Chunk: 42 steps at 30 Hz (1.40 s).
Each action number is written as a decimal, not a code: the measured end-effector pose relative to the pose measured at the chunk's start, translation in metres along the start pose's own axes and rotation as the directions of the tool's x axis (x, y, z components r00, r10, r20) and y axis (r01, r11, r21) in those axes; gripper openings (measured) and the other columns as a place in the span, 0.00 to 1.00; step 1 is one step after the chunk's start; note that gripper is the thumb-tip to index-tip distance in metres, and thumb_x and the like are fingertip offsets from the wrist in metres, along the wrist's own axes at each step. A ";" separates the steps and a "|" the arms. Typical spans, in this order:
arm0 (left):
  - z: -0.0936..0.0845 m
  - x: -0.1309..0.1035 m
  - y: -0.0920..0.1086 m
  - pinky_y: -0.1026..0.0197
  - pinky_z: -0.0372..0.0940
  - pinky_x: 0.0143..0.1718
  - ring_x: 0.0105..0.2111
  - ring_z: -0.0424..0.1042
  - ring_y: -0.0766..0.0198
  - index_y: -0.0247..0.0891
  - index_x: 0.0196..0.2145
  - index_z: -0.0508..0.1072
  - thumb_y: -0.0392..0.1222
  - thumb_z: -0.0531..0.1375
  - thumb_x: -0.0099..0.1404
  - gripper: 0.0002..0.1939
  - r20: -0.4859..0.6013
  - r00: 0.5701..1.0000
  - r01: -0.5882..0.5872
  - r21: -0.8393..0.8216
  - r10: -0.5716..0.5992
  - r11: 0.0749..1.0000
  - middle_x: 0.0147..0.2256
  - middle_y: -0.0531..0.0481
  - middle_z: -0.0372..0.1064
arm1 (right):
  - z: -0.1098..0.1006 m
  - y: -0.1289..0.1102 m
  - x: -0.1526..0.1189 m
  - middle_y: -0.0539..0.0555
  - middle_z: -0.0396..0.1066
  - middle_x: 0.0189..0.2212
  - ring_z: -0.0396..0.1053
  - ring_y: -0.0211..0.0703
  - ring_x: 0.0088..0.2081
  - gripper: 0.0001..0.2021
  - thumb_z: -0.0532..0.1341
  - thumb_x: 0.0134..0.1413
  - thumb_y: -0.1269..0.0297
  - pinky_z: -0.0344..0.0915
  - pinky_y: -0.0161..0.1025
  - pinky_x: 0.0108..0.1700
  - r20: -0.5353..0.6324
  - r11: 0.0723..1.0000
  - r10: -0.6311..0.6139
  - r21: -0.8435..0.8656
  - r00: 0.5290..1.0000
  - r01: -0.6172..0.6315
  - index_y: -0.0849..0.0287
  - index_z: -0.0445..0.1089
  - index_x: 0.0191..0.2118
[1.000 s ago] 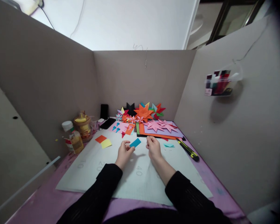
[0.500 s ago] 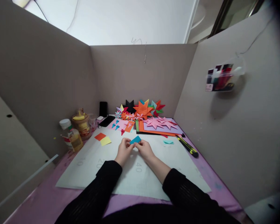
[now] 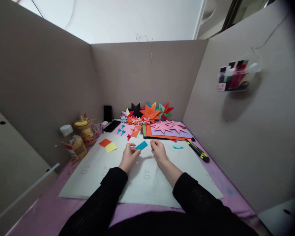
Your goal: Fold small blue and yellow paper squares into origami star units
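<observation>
My left hand [image 3: 128, 158] pinches one end of a small blue piece of paper [image 3: 142, 145], a rectangle tilted up to the right above the white mat [image 3: 93, 183]. Just right of the paper's free end is my right hand [image 3: 159, 152], its fingers curled together, no longer touching the paper. Nothing shows between those fingers. On the mat to the left lie an orange paper square [image 3: 105, 142] and a yellow paper square [image 3: 111, 147], slightly overlapping. A folded turquoise paper piece [image 3: 178, 147] rests to the right of my right hand.
A yellow and black utility knife [image 3: 198, 151] lies by the right edge. Folded paper stars [image 3: 150, 113] stand at the back beside pink stars on coloured sheets [image 3: 184, 133]. Left are a glue bottle [image 3: 76, 147], a jar [image 3: 84, 131] and a phone [image 3: 112, 126]. Grey panels surround the table.
My right hand has let go of the blue paper and moved a little right. My left hand still holds it, now with more of it showing. The view has shifted slightly.
</observation>
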<state>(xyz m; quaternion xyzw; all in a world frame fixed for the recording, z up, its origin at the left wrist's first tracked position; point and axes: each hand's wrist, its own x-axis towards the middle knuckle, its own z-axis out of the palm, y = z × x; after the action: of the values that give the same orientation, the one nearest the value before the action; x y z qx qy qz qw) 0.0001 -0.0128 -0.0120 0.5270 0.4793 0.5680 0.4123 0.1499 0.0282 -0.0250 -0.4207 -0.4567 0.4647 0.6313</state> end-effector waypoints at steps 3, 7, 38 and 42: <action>-0.003 0.001 -0.002 0.65 0.60 0.27 0.22 0.69 0.65 0.39 0.36 0.59 0.40 0.62 0.50 0.17 0.009 1.000 -0.021 0.032 0.020 0.999 0.19 0.59 0.64 | 0.002 -0.005 -0.006 0.44 0.56 0.15 0.50 0.32 0.16 0.13 0.58 0.46 0.52 0.46 0.31 0.18 0.065 1.000 -0.005 -0.019 0.998 0.007 0.59 0.64 0.27; -0.002 0.000 0.001 0.65 0.60 0.28 0.23 0.69 0.66 0.38 0.36 0.61 0.42 0.62 0.50 0.17 0.003 0.997 -0.077 0.094 0.077 0.993 0.21 0.57 0.66 | 0.007 -0.014 -0.015 0.45 0.57 0.16 0.51 0.32 0.18 0.12 0.61 0.43 0.55 0.48 0.31 0.19 0.222 0.997 -0.034 -0.057 0.974 0.047 0.59 0.65 0.28; -0.007 0.003 0.008 0.60 0.62 0.38 0.35 0.71 0.62 0.33 0.35 0.65 0.45 0.63 0.51 0.17 0.110 0.992 0.094 -0.241 -0.068 0.966 0.37 0.42 0.71 | 0.005 -0.018 -0.019 0.55 0.68 0.37 0.69 0.41 0.33 0.19 0.62 0.42 0.61 0.67 0.34 0.25 0.313 0.995 0.057 0.057 0.948 -0.079 0.58 0.67 0.43; -0.006 0.001 0.007 0.58 0.61 0.42 0.40 0.70 0.60 0.34 0.35 0.65 0.44 0.62 0.53 0.15 0.120 0.993 0.043 -0.180 -0.021 0.983 0.39 0.42 0.70 | 0.006 -0.016 -0.019 0.53 0.68 0.35 0.68 0.38 0.30 0.15 0.61 0.41 0.64 0.67 0.34 0.25 0.277 0.998 0.049 0.010 0.960 -0.054 0.59 0.67 0.39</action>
<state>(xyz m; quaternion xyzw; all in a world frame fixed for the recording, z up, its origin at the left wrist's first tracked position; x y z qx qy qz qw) -0.0056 -0.0135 -0.0046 0.5119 0.4086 0.5706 0.4954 0.1441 0.0071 -0.0122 -0.3577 -0.5251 0.5394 0.5526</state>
